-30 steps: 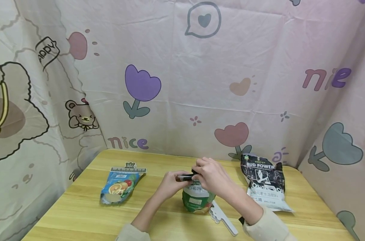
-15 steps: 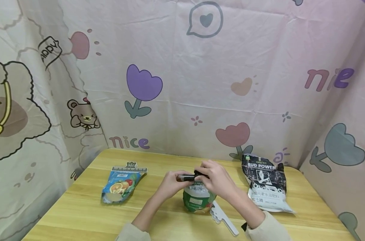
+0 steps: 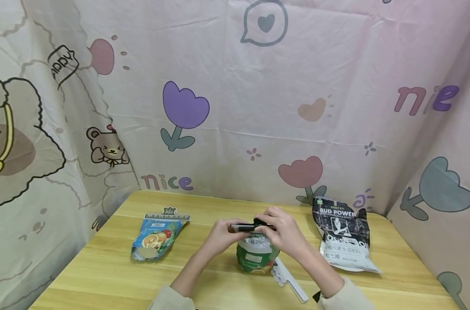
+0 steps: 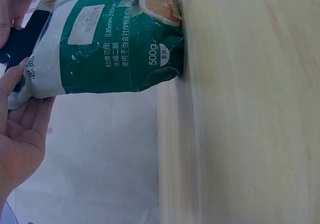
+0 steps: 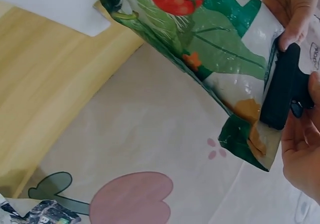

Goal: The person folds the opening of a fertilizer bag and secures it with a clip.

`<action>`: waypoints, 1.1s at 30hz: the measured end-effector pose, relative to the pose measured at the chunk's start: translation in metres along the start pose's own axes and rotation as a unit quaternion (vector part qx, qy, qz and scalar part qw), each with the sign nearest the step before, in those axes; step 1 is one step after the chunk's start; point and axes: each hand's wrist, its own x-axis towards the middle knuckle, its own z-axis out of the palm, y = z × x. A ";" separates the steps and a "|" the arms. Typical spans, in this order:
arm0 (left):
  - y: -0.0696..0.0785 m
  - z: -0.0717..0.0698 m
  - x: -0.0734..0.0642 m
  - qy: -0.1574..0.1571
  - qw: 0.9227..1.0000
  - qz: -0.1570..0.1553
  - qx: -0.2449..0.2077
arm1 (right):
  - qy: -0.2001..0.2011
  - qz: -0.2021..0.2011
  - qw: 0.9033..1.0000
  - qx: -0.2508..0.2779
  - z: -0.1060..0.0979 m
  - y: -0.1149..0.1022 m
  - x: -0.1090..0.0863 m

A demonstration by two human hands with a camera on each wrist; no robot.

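A green and white 500g pouch [image 3: 254,256] with fruit and vegetable pictures stands upright on the wooden table. Across its top lies a black bag clip [image 5: 281,86], with a corner of the pouch sticking out past one end. My left hand [image 3: 219,237] pinches the pouch's top edge from the left, thumb in front beside the clip and fingers behind. From the other side my right hand [image 3: 283,228] grips the clip, thumb on its raised handle. The pouch front faces the left wrist view; part of its top is hidden by both hands.
A white clip with a scalloped end [image 3: 289,282] lies right of the pouch. On the left lies a blue fruit-print bag [image 3: 153,241] with a piano-key clip [image 3: 166,217] across its top. A black and white BUD POWER bag [image 3: 341,234] lies at the right.
My right hand has lowered and shifted slightly right along the clip, which now shows more across the pouch top. My left hand stays at the left end.
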 end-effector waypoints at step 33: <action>-0.004 0.000 -0.001 -0.001 1.000 -0.020 -0.001 | -0.016 0.022 1.000 -0.007 -0.006 -0.002 -0.007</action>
